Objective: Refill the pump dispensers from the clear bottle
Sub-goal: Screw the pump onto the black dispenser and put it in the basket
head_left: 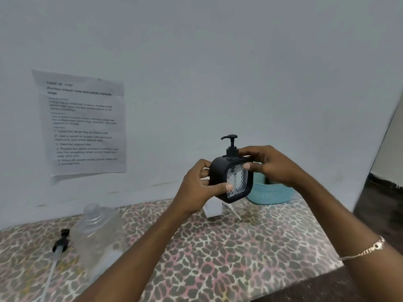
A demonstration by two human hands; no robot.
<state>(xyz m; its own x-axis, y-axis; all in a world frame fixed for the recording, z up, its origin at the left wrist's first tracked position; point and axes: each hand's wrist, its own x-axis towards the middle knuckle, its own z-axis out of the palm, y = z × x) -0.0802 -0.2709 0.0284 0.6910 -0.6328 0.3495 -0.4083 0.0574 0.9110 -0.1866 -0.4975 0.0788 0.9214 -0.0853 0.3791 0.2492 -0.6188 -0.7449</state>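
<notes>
The left hand (196,186) grips the lower side and the right hand (268,165) pinches the top corner of the black pump dispenser (231,168), held above the worktop's (218,258) far edge, while the uncapped clear bottle (98,240) stands near the left edge beside a loose pump head (61,240).

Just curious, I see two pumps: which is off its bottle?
The loose pump lying on the table at far left, beside the open clear bottle. The other pump sits atop the black dispenser held in the left hand and right hand.
</notes>
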